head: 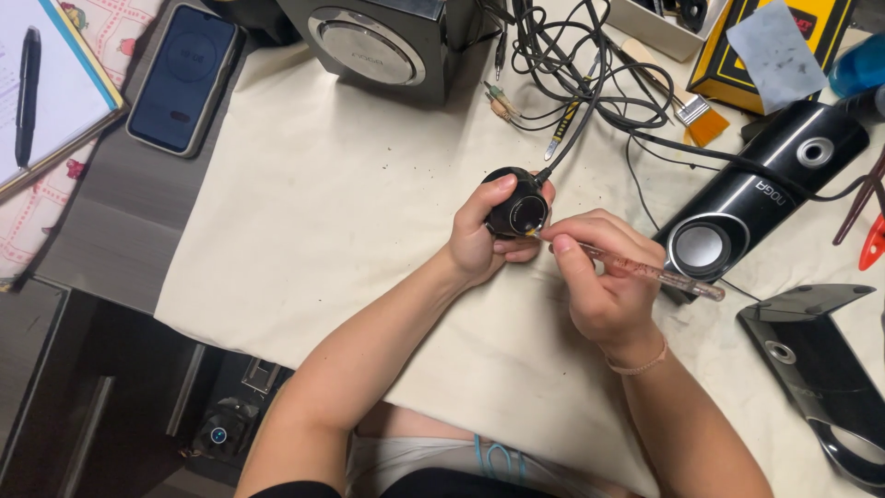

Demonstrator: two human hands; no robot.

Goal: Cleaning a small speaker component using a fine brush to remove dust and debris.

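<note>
My left hand (479, 235) grips a small round black control unit (516, 205) with a cable running from its top. My right hand (604, 286) holds a clear-handled screwdriver (645, 269) like a pen, its tip touching the face of the black unit. Both hands hover over a cream cloth (323, 231) spread on the desk.
A tangle of black cables (590, 83) lies behind the hands. A black satellite speaker (765, 194) lies on its side at right, a detached speaker panel (820, 369) below it. A subwoofer box (378, 41), a phone (182, 78), a notebook with pen (41, 88), a brush (691, 106) and a yellow box (765, 46) surround them.
</note>
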